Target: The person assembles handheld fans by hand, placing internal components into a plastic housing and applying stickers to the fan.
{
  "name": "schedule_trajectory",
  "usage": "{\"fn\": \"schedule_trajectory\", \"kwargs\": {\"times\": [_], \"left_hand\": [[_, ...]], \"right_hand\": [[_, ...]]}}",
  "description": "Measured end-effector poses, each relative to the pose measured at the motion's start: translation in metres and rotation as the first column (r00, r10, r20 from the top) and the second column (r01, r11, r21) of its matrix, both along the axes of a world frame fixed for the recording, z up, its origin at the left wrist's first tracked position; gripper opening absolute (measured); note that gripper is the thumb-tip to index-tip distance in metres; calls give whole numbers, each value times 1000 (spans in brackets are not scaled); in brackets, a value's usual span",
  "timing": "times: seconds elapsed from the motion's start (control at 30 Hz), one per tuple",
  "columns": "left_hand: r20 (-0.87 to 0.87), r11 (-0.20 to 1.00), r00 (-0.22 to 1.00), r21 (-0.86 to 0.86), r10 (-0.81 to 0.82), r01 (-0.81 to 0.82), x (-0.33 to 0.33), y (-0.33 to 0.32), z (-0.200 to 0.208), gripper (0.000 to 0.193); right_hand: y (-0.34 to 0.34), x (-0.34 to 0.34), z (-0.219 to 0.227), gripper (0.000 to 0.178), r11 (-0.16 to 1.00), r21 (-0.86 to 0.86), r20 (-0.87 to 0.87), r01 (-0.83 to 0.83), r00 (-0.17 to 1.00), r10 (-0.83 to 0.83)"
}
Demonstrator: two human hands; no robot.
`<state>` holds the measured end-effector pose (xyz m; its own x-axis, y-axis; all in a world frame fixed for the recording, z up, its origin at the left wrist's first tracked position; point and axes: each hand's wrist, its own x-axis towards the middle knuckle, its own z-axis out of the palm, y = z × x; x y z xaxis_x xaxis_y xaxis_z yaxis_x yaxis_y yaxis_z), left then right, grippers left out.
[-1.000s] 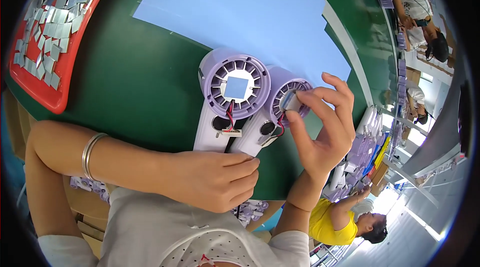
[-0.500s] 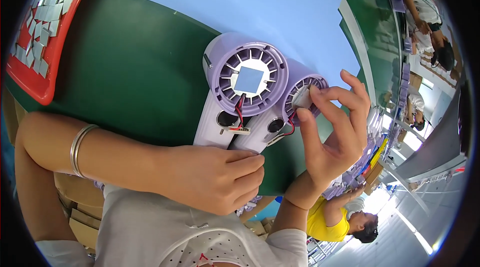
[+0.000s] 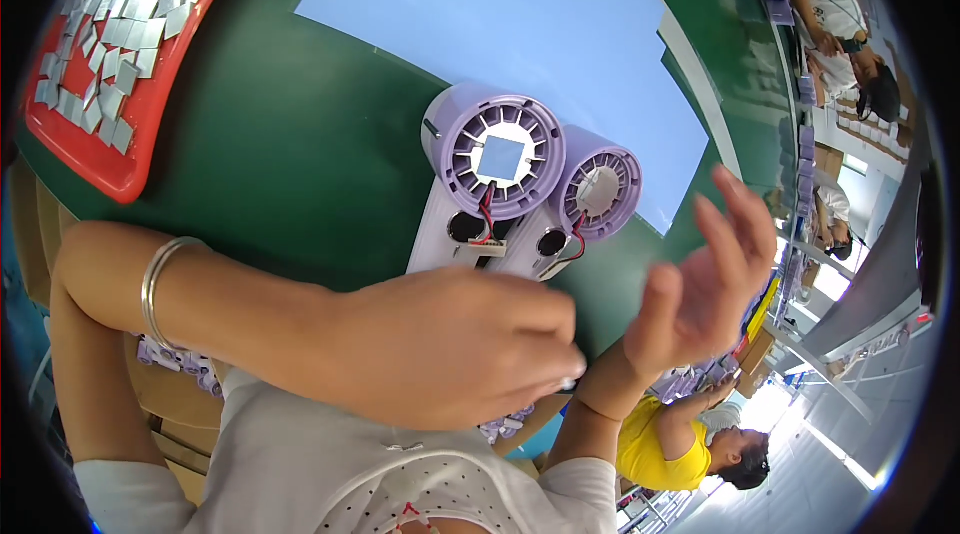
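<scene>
Two lilac, hairdryer-like housings lie side by side. The left housing (image 3: 545,177) has a ribbed round end whose white disc carries a blue square pad (image 3: 501,159). On the right housing (image 3: 630,199), the disc in the ribbed end is pale grey. Red and black wires run from both ends, one to a small white connector (image 3: 487,247). My left hand (image 3: 460,344) is closed over the near ends of the handles; whatever is at its blurred fingertips is unclear. To the right of the housings, my right hand (image 3: 710,284) hangs open, its fingers apart and slightly blurred.
At the far left, a red tray (image 3: 140,149) holds many small silvery square plates (image 3: 125,29). A large blue sheet (image 3: 500,14) covers part of the green table (image 3: 300,134) beyond the housings. A person in yellow (image 3: 665,444) sits at lower right; other people work farther right.
My right hand has left the right housing's end and moved right, its fingers spreading. My left hand has shifted right along the handles' near ends. The view has shifted slightly.
</scene>
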<state>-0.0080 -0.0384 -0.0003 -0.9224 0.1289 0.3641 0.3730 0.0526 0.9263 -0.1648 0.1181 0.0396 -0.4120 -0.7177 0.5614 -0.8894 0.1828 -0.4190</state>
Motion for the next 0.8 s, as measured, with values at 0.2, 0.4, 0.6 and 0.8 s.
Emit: {"fn": "schedule_trajectory", "kwargs": {"times": [0.2, 0.4, 0.6, 0.8], "left_hand": [[362, 926, 930, 326, 61, -188, -14, -38, 28, 33], [398, 871, 912, 405, 104, -276, -9, -57, 26, 28], [416, 872, 909, 432, 35, -232, -10, -68, 29, 19], [377, 889, 916, 359, 140, -284, -7, -70, 20, 16]], "right_hand": [[-10, 25, 24, 43, 994, 0, -96, -107, 990, 106], [-42, 35, 19, 43, 982, 143, -152, -123, 978, 145], [-49, 37, 24, 38, 984, 176, -170, -38, 983, 69], [-53, 35, 18, 39, 972, 212, -117, -99, 985, 126]]}}
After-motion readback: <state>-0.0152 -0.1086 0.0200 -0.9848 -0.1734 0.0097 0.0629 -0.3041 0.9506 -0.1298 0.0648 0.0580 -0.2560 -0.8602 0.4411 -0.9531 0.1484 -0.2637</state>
